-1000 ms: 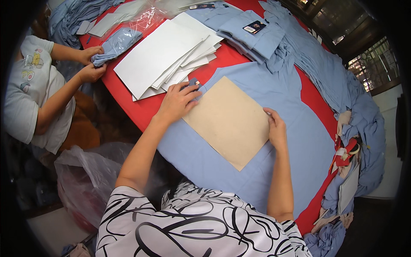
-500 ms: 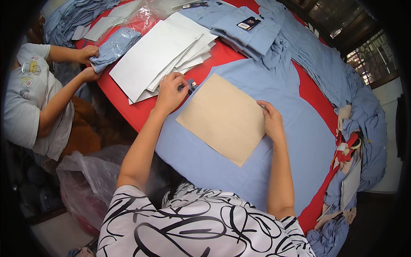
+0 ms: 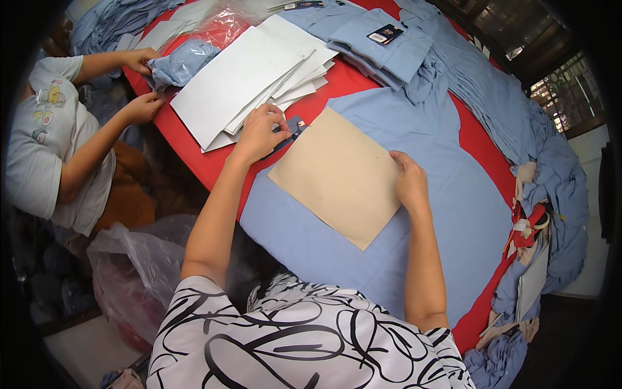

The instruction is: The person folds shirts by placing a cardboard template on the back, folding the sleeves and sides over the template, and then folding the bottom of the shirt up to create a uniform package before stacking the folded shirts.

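Observation:
A beige rectangular sheet (image 3: pixel 340 178), like card, lies at a slant on a light blue garment (image 3: pixel 453 214) spread over the red-covered table. My right hand (image 3: pixel 412 185) grips the sheet's right edge, thumb on top and fingers partly hidden. At the sheet's upper left corner, my left hand (image 3: pixel 262 135) pinches a dark hang tag (image 3: pixel 296 126) between thumb and fingers. Part of the tag is hidden behind the fingers.
White card sheets (image 3: pixel 243 71) lie stacked beyond my left hand. Folded blue shirts (image 3: pixel 382 55) with tags sit at the far side. On the left a co-worker handles a bagged blue garment (image 3: pixel 184 61). A tape roll (image 3: pixel 541 220) lies at the right edge.
My left hand has shifted slightly, and more of the dark tag shows beside it. My right hand stays on the sheet. The co-worker's hands have moved apart around the bagged garment.

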{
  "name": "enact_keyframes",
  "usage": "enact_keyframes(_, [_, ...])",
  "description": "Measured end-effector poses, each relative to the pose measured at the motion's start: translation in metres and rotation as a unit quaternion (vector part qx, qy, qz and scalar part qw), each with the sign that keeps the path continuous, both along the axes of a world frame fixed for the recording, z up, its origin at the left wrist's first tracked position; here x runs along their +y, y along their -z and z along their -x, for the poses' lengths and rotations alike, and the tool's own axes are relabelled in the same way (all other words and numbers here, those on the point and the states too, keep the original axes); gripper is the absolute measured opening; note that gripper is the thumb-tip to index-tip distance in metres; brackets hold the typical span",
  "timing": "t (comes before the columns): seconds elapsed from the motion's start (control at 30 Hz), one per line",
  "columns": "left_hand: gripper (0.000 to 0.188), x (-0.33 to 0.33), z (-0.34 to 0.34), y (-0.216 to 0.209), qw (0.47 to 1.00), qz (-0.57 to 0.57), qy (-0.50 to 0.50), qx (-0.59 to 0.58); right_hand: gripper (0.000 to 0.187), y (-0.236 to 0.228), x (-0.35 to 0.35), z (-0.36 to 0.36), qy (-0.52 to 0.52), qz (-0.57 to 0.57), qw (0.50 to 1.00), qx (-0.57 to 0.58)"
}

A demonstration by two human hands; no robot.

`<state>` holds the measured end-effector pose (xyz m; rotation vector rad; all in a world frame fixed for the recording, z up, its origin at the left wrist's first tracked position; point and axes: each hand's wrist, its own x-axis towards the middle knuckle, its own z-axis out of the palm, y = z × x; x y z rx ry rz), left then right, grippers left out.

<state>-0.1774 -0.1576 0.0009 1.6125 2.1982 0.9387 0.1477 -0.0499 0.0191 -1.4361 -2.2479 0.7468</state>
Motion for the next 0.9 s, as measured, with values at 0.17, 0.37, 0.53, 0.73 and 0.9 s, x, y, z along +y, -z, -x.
enact_keyframes(0.17, [0.014,-0.008,-0.005,-0.009,0.999,0.003,0.003,0.055,0.041,0.004,-0.001,-0.001,-0.014,-0.035,0.999,0.017])
enact_keyframes(0.37, [0.036,-0.045,-0.095,-0.011,0.996,-0.004,0.037,0.080,0.040,0.000,-0.005,0.000,0.001,-0.026,1.000,0.004])
enact_keyframes(0.53, [0.061,-0.068,-0.150,0.027,0.984,-0.035,0.046,0.170,0.041,-0.002,-0.008,0.003,-0.008,-0.028,1.000,0.005])
enact_keyframes(0.73, [0.063,-0.065,-0.149,0.032,0.987,-0.013,0.046,0.153,0.034,0.004,-0.005,-0.003,-0.012,-0.051,0.997,-0.056])
enact_keyframes(0.9, [0.064,-0.064,-0.149,0.029,0.987,0.002,0.045,0.157,0.030,0.003,-0.008,-0.001,0.007,-0.045,0.997,-0.064])
